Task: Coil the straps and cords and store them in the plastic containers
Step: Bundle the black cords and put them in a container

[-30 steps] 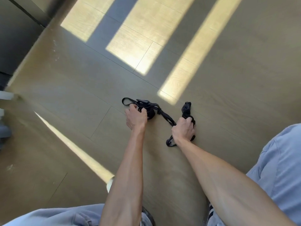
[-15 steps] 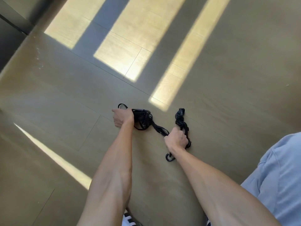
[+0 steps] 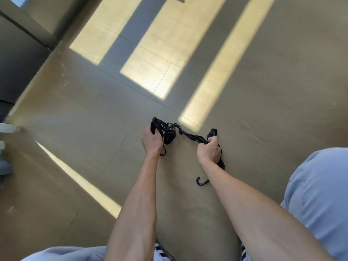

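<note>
Left hand closed around loose bundle of black strap, held above floor. Right hand fisted on other end; short stretch of strap sagged between hands. Hook dangled below right wrist, near floor. No container in view. Risk: bundle looked tangled rather than neatly coiled, loops could slip from left hand; swinging hook could snag loops or scrape floor.
</note>
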Demonstrator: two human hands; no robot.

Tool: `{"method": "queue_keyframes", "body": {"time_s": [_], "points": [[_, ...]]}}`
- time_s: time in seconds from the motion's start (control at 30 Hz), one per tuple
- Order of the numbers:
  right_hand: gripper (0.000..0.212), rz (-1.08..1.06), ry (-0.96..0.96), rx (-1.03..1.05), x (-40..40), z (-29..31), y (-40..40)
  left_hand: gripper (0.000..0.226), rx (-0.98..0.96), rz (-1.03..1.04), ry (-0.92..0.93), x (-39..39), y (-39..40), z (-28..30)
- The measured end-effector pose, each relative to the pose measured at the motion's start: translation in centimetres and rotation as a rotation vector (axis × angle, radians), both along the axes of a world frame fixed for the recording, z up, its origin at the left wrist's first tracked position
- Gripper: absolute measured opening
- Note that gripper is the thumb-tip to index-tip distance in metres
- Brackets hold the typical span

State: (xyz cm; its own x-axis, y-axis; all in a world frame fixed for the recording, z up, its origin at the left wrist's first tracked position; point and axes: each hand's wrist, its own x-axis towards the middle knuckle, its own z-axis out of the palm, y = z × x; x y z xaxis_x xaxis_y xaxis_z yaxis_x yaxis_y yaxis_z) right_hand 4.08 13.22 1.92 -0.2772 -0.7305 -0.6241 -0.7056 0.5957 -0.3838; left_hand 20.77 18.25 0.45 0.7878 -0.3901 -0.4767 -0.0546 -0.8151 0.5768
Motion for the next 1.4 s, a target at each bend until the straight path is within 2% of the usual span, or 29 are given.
{"method": "queue_keyframes", "body": {"time_s": [0.1, 0.23, 0.43, 0.57, 0.63, 0.73, 0.87, 0.93, 1.03, 1.17, 1.23, 1.3, 1.4], "points": [[0.023, 0.026, -0.027, -0.047, 0.4, 4.9, 0.4, 0.02, -0.094, 0.118, -0.038, 0.5, -0.7, 6.2], [0.03, 0.094, -0.041, -0.079, 1.7, 15.4, 0.4, 0.027, -0.048, 0.037, -0.161, 0.9, -1.5, 18.5], [0.035, 0.285, -0.017, -0.085, 4.3, 37.4, 0.0, 0.027, -0.106, -0.025, -0.047, 1.5, 1.7, 39.8], [0.02, 0.384, -0.025, -0.19, 5.7, 53.5, 1.1, 0.038, -0.09, -0.083, -0.201, 2.0, 5.1, 55.0], [0.025, 0.429, -0.111, -0.224, 6.2, 61.5, 2.0, 0.036, -0.148, -0.088, -0.21, 2.5, 6.7, 62.5], [0.027, 0.475, -0.362, -0.259, 6.9, 73.3, 4.1, 0.031, -0.231, -0.122, -0.058, 3.2, 8.8, 73.4], [0.041, 0.68, -0.67, -0.118, 8.9, 85.7, 7.1, 0.028, -0.278, -0.205, -0.047, 3.9, 10.8, 85.2], [0.042, 0.786, -0.719, -0.083, 10.1, 89.9, 8.4, 0.023, -0.312, -0.166, -0.049, 4.4, 11.6, 89.5], [0.029, 0.832, -0.773, -0.119, 11.3, 94.3, 9.7, 0.009, -0.383, -0.06, 0.037, 5.1, 13.9, 94.6], [0.02, 1.007, -0.743, -0.172, 11.9, 98.1, 10.6, 0.033, -0.638, -0.019, 0.25, 5.4, 18.7, 98.3], [0.016, 1.023, -0.77, -0.2, 12.0, 99.4, 11.4, 0.039, -0.806, 0.07, 0.29, 4.3, 21.8, 98.8], [0.01, 1.019, -0.876, -0.183, 11.9, 100.9, 13.0, 0.052, -0.83, 0.15, 0.113, 2.4, 24.8, 98.5], [0.007, 1.083, -1.092, 0.004, 11.8, 103.2, 16.3, 0.073, -0.614, 0.084, -0.124, -1.4, 27.1, 97.9]]}}
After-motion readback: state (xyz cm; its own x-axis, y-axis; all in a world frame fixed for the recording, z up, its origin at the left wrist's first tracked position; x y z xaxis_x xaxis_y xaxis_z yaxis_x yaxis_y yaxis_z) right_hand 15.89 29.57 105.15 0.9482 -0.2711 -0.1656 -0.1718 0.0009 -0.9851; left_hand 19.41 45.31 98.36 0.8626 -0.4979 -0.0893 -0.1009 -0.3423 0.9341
